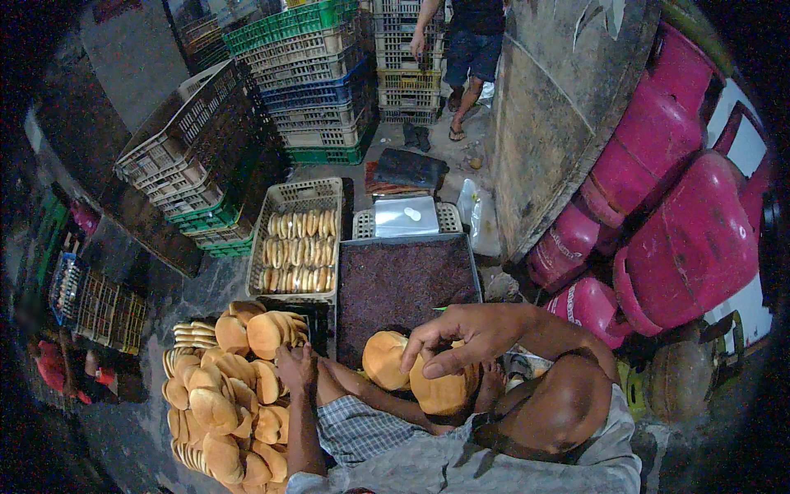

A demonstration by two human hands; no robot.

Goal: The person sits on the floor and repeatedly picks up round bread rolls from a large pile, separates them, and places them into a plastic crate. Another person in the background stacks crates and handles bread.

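My left hand [297, 368] touches the near right side of a big heap of round bread buns [213, 401], by an upright row of buns; its grip is partly hidden. My right hand [457, 343] hovers with bent, parted fingers over buns [441, 386] lying by my legs, and no bun shows clearly held in it. A shallow metal tray [407, 278] of dark, crumbly filling lies in front of me, a small green thing at its near edge. Left of the tray, a plastic crate [294, 190] holds three rows of wrapped buns. Behind the tray, clear plastic sheets [405, 217] rest on another crate.
Stacked plastic crates [308, 80] rise ahead and to the left. A person in shorts [472, 55] stands or walks at the back. A board [555, 117] leans at right beside pink gas cylinders [685, 247]. At far left, a person in red [52, 367] is near more crates.
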